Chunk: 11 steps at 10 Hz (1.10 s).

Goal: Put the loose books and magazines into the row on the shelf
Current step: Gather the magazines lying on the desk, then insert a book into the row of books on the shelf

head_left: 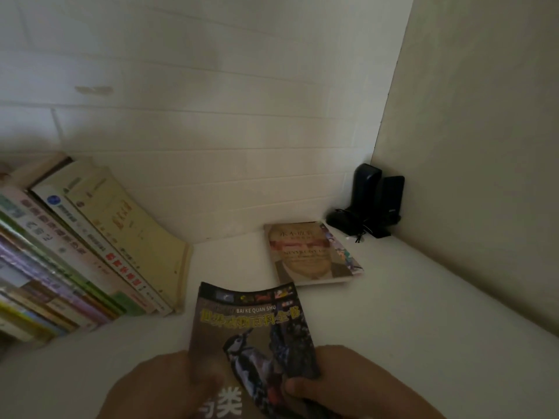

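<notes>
Low over the shelf (393,313), both hands (263,385) pinch the bird book (251,325) by its near edge.

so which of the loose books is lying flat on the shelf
The book with a face on its cover, lying flat near the black speakers. The bird encyclopedia is held up in both hands, and the others lean in the row.

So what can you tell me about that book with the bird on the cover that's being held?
The bird book is a thin, glossy softcover with a dark brown cover showing a black, white and red woodpecker, yellow Chinese title characters and the words BAI KE QUAN SHU. It is closed, cover up, its far edge curling upward. The left hand grips its left side and the right hand its right, thumb on the cover. It is held low over the white shelf, right of the leaning row of books.
</notes>
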### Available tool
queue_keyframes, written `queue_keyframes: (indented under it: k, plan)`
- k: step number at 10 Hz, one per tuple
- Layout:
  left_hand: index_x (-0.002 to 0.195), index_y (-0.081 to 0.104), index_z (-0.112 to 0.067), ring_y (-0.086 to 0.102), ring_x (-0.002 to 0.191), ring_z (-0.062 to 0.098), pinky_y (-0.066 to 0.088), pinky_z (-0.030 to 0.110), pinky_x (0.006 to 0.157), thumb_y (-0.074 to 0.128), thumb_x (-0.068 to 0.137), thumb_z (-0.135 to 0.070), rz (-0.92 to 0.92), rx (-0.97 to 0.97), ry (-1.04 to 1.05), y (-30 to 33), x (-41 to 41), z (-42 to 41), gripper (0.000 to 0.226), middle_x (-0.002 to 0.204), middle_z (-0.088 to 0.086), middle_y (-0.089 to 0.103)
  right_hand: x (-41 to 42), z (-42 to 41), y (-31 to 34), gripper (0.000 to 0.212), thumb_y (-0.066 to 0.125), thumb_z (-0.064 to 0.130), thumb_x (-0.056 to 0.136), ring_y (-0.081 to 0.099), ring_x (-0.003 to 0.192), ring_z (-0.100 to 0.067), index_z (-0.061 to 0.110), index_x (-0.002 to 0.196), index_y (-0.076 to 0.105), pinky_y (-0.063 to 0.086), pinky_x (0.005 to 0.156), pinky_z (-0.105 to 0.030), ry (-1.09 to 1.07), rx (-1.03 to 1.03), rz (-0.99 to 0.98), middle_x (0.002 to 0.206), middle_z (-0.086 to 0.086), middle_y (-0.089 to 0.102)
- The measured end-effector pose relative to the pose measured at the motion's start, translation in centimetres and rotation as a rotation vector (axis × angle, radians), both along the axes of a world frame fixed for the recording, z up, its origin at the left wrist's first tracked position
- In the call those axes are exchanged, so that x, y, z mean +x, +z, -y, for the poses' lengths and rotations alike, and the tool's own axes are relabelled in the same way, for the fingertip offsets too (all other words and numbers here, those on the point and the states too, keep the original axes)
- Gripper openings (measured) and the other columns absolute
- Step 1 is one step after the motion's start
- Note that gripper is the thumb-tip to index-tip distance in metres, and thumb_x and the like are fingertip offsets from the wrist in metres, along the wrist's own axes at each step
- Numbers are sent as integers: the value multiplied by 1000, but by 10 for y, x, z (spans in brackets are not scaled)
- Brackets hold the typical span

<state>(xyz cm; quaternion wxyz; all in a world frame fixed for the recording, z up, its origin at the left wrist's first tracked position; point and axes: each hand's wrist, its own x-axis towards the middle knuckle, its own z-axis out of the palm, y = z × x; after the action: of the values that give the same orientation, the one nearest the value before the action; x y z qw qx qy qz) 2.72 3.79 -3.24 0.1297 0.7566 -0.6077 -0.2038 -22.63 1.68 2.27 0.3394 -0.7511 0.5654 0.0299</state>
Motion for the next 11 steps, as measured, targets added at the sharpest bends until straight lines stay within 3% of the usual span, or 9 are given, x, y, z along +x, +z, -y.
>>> queue_keyframes:
  k: [1,2,3,5,6,7,9,10,11]
  plan:
    - [108,61,-12,65,83,2,42,13,78,52,68,-75,-70,164,123,-7,16,3,75,96,10,71,13,14,5,60,48,68,79,55,107,-21,23,117,58,38,76,-27,86,-49,-186,122,-7,57]
    - [51,44,-19,47,30,23,26,22,38,44,77,-66,381,-120,-68,-27,31,12,54,35,-1,40,16,16,11,67,43,79,73,56,85,-18,17,90,60,35,65,-26,126,-61,-360,95,-5,59]
    - [74,38,-38,52,67,12,31,24,50,55,75,-57,250,-255,-66,45,-3,4,26,64,-9,41,8,27,23,65,44,82,69,46,65,-12,17,69,47,34,58,-26,89,-170,-422,73,2,48]
    - [99,52,-25,52,87,3,41,15,65,55,89,-34,-403,-240,-151,66,-62,93,13,106,-6,57,-33,112,9,37,59,45,84,55,87,-19,14,103,49,42,70,-28,-574,-515,216,100,-4,56]
    - [132,41,-15,49,111,15,45,22,80,53,92,-27,-699,-138,-3,65,-89,129,43,134,2,46,-35,134,-7,47,60,38,84,54,90,-25,7,116,44,42,72,-30,-727,-367,349,102,-9,53]
    - [114,51,-6,54,83,13,44,16,61,51,92,-14,-855,-93,80,51,-109,160,24,113,6,56,-35,143,-21,38,65,36,83,56,88,-23,11,105,47,45,73,-30,-772,-380,426,97,-7,56]
    - [114,53,-23,56,103,13,43,28,94,44,96,-28,-1172,-363,165,34,-127,163,20,106,-7,58,-52,149,-20,23,50,12,92,40,33,-9,5,71,56,29,32,-18,-980,-43,1160,41,-2,47]
    - [98,57,-25,55,102,12,40,29,94,37,99,-27,-1309,-347,166,34,-123,165,20,112,0,60,-76,152,-16,19,54,10,87,32,25,-3,9,71,44,20,24,-11,-1027,141,1569,36,2,41]
    - [112,53,-16,50,103,15,42,33,91,43,97,-23,-1488,-201,232,33,-123,171,19,119,1,50,-86,154,-13,66,87,7,27,32,26,-4,11,75,42,22,21,-14,-965,227,1754,40,1,41]
